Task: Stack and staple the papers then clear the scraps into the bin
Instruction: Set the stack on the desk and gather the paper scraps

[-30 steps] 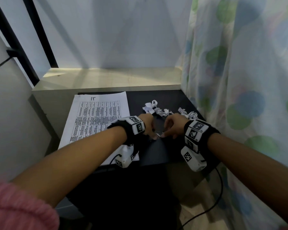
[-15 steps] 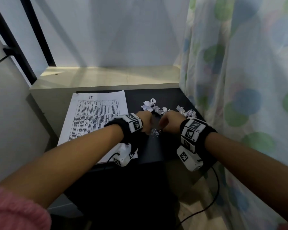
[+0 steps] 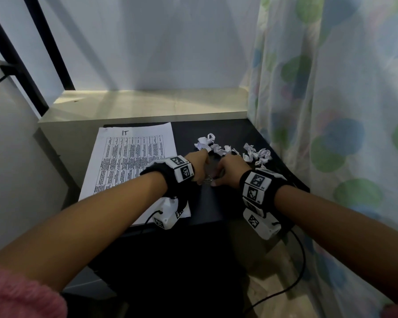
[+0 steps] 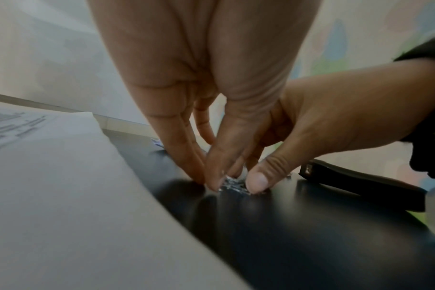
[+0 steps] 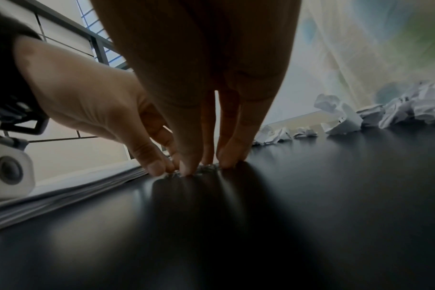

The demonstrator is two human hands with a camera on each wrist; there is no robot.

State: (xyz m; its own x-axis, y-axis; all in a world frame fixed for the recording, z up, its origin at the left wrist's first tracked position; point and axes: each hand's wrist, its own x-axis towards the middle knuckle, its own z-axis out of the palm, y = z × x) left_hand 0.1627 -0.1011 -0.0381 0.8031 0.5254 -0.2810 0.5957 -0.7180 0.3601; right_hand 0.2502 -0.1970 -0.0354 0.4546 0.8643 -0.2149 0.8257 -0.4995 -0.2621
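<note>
The black table (image 3: 216, 203) is carrying the papers (image 3: 129, 161) at left and the scraps (image 3: 255, 153) at back right. Left hand (image 3: 199, 166) and right hand (image 3: 230, 172), equally near, are pinching loose staples (image 4: 232, 184) between them (fingertips down).

We see a black table (image 3: 228, 203). Behind it is a pale wooden shelf (image 3: 147, 104) with a plain white wall (image 3: 159, 42) above. On the right hangs a thin curtain (image 3: 331, 111) with green and blue spots. A black metal frame (image 3: 48, 42) stands on the left. A black cable (image 3: 294, 278) hangs down to the floor.
</note>
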